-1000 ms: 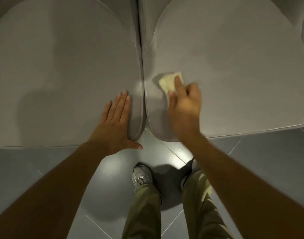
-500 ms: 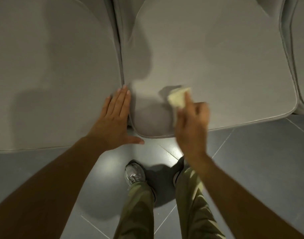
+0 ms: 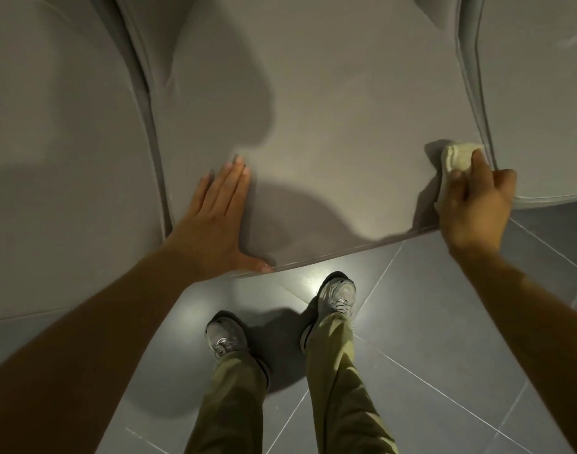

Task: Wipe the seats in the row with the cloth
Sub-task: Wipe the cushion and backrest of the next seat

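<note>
Looking down through the head camera, I see the middle seat (image 3: 346,126) filling most of the view, with the left seat (image 3: 67,158) and the right seat (image 3: 542,109) just beside it, each parted from it by a narrow seam. My left hand (image 3: 215,224) lies flat on the middle seat's front left corner, fingers straight and close together, thumb spread out along the front edge, holding nothing. My right hand (image 3: 473,204) is curled round the cloth (image 3: 460,155), a pale bunched wad pinched under the fingertips and pressed onto the front right corner of the middle seat, right against the seam with the right seat. The two hands are well apart, one at each front corner. Below the seat edge is the grey tiled floor (image 3: 444,355), where two grey shoes (image 3: 337,294) and olive trouser legs (image 3: 339,371) stand between my forearms. Soft shadows of the arms and head fall across the cushions.
</note>
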Demonstrator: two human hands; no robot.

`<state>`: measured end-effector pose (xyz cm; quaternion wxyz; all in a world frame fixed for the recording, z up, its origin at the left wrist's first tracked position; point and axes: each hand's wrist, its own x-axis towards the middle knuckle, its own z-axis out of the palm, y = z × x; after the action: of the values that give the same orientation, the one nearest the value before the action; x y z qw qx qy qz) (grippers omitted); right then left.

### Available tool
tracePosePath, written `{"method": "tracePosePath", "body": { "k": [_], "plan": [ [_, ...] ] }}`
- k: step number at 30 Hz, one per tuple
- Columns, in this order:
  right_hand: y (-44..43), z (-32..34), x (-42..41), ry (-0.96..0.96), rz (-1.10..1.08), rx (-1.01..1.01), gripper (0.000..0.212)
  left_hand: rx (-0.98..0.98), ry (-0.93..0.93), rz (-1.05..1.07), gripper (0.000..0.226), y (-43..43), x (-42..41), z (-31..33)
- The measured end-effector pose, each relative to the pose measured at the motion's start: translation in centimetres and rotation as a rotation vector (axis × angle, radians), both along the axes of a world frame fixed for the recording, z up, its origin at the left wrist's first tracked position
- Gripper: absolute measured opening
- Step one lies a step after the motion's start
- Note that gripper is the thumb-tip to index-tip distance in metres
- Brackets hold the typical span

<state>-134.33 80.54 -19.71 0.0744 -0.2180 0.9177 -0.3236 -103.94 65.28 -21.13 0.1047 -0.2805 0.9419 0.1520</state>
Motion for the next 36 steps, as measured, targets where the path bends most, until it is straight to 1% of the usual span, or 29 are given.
{"method": "tracePosePath", "body": {
  "k": [3,4,5,6,7,8,9,10,11,12,13,15,16,18,20,22,23,24,25,26,28,29,32,34,36],
  "plan": [
    [0.2,-0.4,-1.7,0.086,-0.074,0.032,0.020,0.004,-0.041,-0.030,0.135,-0.1,-2.2,-0.2],
    [0.2,-0.5,-2.3,0.104,-0.106,0.048,0.019,0.013,-0.059,-0.040,0.135,-0.1,-2.6,-0.3],
    [0.1,-0.7,-2.6,0.078,-0.143,0.007,0.016,0.025,-0.074,-0.046,0.135,-0.2,-2.8,-0.4],
    [-0.2,-0.7,-2.4,0.017,-0.147,-0.004,0.014,0.037,-0.087,-0.047,0.135,-0.2,-2.9,-0.5],
    [-0.6,-0.8,-1.1,0.001,-0.128,-0.026,0.013,0.045,-0.096,-0.044,0.135,-0.3,-2.9,-0.5],
    [-1.2,-1.0,0.6,0.054,-0.057,-0.019,0.012,0.050,-0.104,-0.039,0.135,-0.3,-2.9,-0.5],
    [-1.5,-1.5,3.0,0.028,0.009,-0.110,0.009,0.050,-0.109,-0.035,0.136,-0.3,-3.0,-0.5],
    [-1.8,-2.1,6.1,0.037,0.131,-0.117,0.018,0.051,-0.111,-0.034,0.136,-0.3,-3.1,-0.5],
    [-2.2,-2.3,9.5,0.110,0.282,-0.112,0.031,0.052,-0.112,-0.036,0.135,-0.2,-3.1,-0.5],
    [-2.6,-2.6,12.4,0.091,0.391,-0.089,0.039,0.052,-0.112,-0.038,0.135,-0.2,-3.1,-0.4],
    [-2.9,-2.3,14.9,0.054,0.444,-0.057,0.043,0.049,-0.112,-0.040,0.135,-0.2,-3.0,-0.4],
    [-3.5,-1.8,17.4,0.044,0.503,-0.016,0.048,0.046,-0.104,-0.047,0.135,-0.2,-2.9,-0.4],
    [-3.7,-1.4,17.2,0.022,0.527,-0.009,0.049,0.044,-0.099,-0.049,0.135,-0.1,-2.8,-0.4],
    [-3.2,-1.0,14.6,0.059,0.557,-0.014,0.046,0.026,-0.093,-0.041,0.135,-0.1,-2.7,-0.2],
    [-1.9,-1.0,10.2,0.141,0.455,-0.010,0.044,0.018,-0.098,-0.030,0.135,-0.1,-2.3,-0.1],
    [-0.5,-0.8,5.1,0.195,0.259,0.056,0.044,0.032,-0.110,-0.020,0.135,-0.2,-1.4,0.1],
    [0.1,-0.7,2.8,0.161,0.134,0.086,0.043,0.040,-0.117,-0.016,0.135,-0.3,-0.7,0.1],
    [0.6,-0.5,1.2,0.083,0.017,0.103,0.044,0.046,-0.124,-0.013,0.134,-0.3,0.0,0.1],
    [0.9,-0.5,0.2,0.040,-0.063,0.115,0.044,0.048,-0.128,-0.010,0.134,-0.3,0.7,0.1],
    [0.9,-0.5,0.0,0.038,-0.083,0.139,0.044,0.049,-0.130,-0.004,0.134,-0.3,1.5,0.1],
    [-0.3,-0.9,2.7,0.047,-0.022,0.151,0.042,0.055,-0.121,0.030,0.134,-0.2,3.1,0.0],
    [-1.2,-1.4,5.1,0.060,0.046,0.139,0.042,0.056,-0.112,0.052,0.133,-0.2,3.9,0.0],
    [-3.1,-3.0,16.2,0.244,0.329,0.103,0.041,0.035,-0.128,0.080,0.131,-0.2,5.8,0.2],
    [-3.9,-3.5,23.3,0.221,0.443,0.073,0.045,0.011,-0.169,0.082,0.131,-0.4,7.0,0.4],
    [-4.6,-3.0,28.1,0.176,0.509,0.059,0.046,0.002,-0.209,0.092,0.133,-1.1,8.5,0.6]
  ]
}}
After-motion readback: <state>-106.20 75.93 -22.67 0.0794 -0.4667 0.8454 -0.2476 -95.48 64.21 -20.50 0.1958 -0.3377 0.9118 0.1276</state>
